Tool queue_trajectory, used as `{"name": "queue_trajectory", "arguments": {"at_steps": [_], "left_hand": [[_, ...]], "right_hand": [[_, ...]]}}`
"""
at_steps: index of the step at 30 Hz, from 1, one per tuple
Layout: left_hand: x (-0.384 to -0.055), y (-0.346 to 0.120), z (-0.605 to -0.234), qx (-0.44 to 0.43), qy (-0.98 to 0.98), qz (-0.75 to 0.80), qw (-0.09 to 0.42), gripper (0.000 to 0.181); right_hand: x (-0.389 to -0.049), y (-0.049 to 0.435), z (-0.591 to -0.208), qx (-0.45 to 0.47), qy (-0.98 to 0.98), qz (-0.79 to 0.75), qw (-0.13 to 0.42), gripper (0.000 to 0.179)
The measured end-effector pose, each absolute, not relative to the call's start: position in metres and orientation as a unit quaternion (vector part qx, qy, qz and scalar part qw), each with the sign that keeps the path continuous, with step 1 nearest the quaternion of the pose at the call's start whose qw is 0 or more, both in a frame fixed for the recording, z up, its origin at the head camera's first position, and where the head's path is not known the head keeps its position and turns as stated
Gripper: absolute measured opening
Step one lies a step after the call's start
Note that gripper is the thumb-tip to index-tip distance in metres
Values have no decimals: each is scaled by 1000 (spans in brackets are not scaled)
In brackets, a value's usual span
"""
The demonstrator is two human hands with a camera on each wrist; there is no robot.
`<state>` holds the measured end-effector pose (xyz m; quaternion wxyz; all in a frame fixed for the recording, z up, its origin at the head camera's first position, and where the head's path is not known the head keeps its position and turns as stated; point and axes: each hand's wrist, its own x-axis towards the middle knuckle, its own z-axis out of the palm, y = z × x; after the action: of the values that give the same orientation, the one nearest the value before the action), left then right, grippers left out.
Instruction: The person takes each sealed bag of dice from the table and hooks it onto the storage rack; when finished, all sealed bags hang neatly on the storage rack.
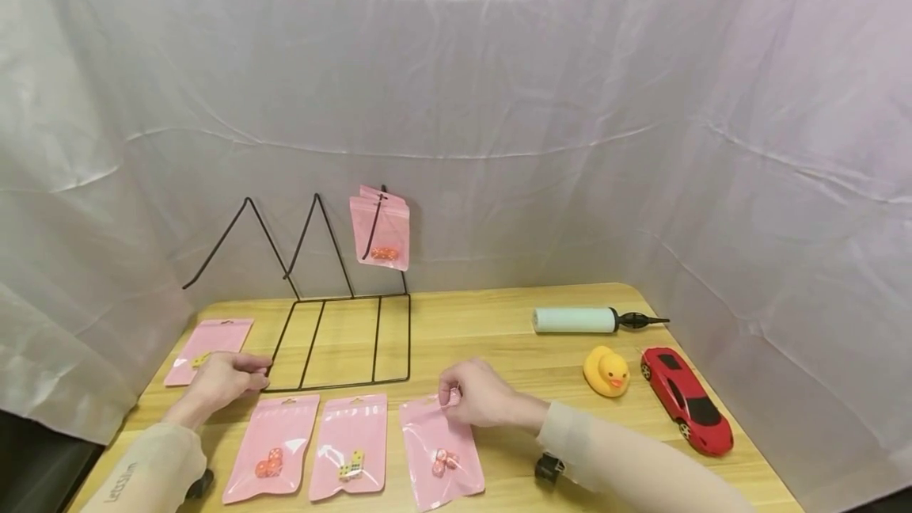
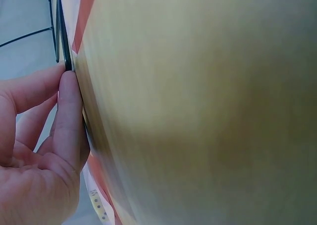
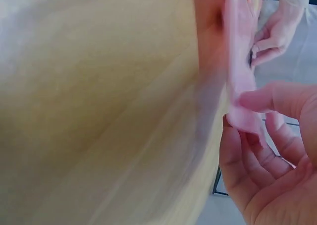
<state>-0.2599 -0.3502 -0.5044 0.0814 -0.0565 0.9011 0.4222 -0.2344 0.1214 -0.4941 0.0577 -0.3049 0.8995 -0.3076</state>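
My left hand pinches the near left corner of a black wire rack between thumb and fingertips; the left wrist view shows the dark wire there. With my right hand I pinch the top edge of a pink zip bag holding orange dice. In the right wrist view this bag stands edge-on, its top between thumb and fingers. Left of it lie two more pink bags, one with yellow dice, one with orange dice.
Pink bags hang on the rack's right hook; the two other hooks bear none. Another pink bag with yellow dice lies beyond my left hand. At the right are a pale hand pump, a yellow rubber duck and a red toy car.
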Motion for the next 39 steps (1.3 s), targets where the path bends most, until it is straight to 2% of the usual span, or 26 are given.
{"name": "queue_trajectory", "arguments": {"at_steps": [7,17,28,39], "left_hand": [[-260,-350,-504,-56,901,422,83,47],[-261,-350,-504,-57,903,418,83,47],[-260,-350,-504,-56,908,407,79,46],[-259,-350,-505,-51,905,415,77,47]], "right_hand": [[-230,134,-481,-269,882,-376,95,20],[-221,145,-454,-325,864,-382,38,17],[-205,144,-422,-365,833,-416,12,14],[-207,130,-397,-369,814,-447,-19,13]]}}
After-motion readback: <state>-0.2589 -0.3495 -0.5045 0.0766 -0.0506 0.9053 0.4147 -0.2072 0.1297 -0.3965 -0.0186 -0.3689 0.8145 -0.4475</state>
